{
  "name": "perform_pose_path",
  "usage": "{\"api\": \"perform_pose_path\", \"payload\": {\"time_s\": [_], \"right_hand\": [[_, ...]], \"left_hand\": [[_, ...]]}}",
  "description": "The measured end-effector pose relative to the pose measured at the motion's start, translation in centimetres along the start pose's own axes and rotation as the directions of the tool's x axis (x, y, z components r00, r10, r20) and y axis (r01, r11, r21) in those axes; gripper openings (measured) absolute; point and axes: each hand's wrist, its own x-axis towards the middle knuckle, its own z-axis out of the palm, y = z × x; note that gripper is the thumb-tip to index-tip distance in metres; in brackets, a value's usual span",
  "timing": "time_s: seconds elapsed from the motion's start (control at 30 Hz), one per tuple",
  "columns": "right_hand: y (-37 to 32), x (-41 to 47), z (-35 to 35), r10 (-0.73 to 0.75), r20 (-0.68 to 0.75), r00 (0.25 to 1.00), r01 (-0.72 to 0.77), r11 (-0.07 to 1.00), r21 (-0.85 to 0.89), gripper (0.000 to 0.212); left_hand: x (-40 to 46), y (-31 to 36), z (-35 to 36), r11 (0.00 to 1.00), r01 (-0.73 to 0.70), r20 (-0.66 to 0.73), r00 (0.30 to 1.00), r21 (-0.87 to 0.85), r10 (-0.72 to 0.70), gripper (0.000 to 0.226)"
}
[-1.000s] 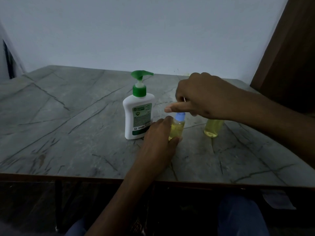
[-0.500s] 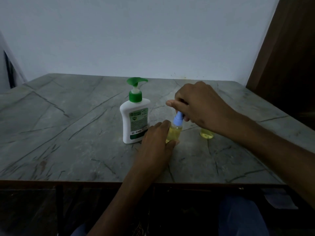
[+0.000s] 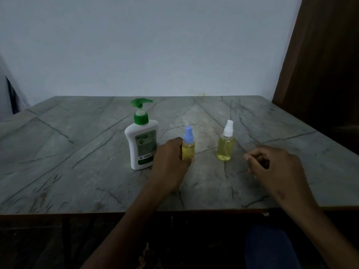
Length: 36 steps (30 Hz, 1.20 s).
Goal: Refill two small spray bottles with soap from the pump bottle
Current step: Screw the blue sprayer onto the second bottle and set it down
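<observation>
Two capped spray bottles stood filled on the marble-patterned table, one of them in the left hand.

The left hand (image 3: 171, 162) was wrapped around the lower body of the blue-capped spray bottle (image 3: 188, 145), which stood upright near the middle of the table (image 3: 77, 152), its yellow soap reaching up to the neck; just beside that hand, toward the left edge, stood the white pump bottle (image 3: 142, 140) with its green pump head, its label facing the near edge; the white-capped spray bottle (image 3: 226, 144) stood upright and apart, toward the right edge, also filled with yellow liquid; the right hand (image 3: 277, 169) hovered nearer the front edge, to the right of that bottle, fingers loosely curled and grasping nothing, touching neither bottle.
</observation>
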Motion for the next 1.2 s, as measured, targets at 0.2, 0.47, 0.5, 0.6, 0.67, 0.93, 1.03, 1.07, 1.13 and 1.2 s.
{"api": "perform_pose_path", "payload": {"time_s": [0.2,0.47,0.5,0.6,0.67,0.93,1.03,1.07,1.13,1.2], "right_hand": [[1.1,1.7,1.2,0.055,0.048,0.997,-0.055,0.998,0.001,0.006],[0.4,4.5,3.3,0.000,0.173,0.985,0.002,1.000,-0.009,0.029],[0.3,4.8,3.6,-0.010,0.178,0.984,0.010,1.000,-0.001,0.028],[-0.3,5.4,4.5,-0.031,0.190,0.981,0.026,0.999,0.027,0.030],[-0.8,5.8,5.2,-0.046,0.203,0.978,0.039,0.999,0.037,0.031],[-2.7,6.7,7.8,-0.081,0.226,0.971,0.074,0.996,0.042,0.034],[-2.3,6.6,7.6,-0.066,0.233,0.970,0.054,0.997,0.054,0.039],[-2.0,6.4,7.5,-0.058,0.228,0.972,0.045,0.997,0.062,0.041],[-1.2,6.0,7.1,-0.054,0.210,0.976,0.038,0.996,0.081,0.043],[-0.6,5.7,6.7,-0.059,0.211,0.976,0.040,0.995,0.093,0.043]], "left_hand": [[1.7,1.2,2.0,0.999,0.028,0.011,1.000,-0.017,-0.028,0.014],[2.6,2.1,3.4,1.000,0.019,-0.002,1.000,0.007,-0.019,0.017],[2.7,2.0,3.5,1.000,0.022,-0.011,1.000,0.018,-0.021,0.017],[2.9,1.6,3.3,0.999,0.032,-0.038,0.999,0.036,-0.031,0.017],[3.1,1.1,3.1,0.997,0.032,-0.071,0.997,0.067,-0.027,0.015],[3.0,0.4,2.3,0.993,0.064,-0.114,0.992,0.101,-0.053,0.014],[1.9,1.4,1.6,0.987,0.098,-0.095,0.992,0.125,-0.086,0.024],[1.0,2.0,1.3,0.984,0.107,-0.087,0.992,0.145,-0.095,0.034],[-1.6,2.9,0.6,0.980,0.106,-0.120,0.989,0.168,-0.086,0.051],[-4.7,3.7,-0.6,0.986,0.051,-0.234,0.972,0.160,-0.012,0.047]]}}
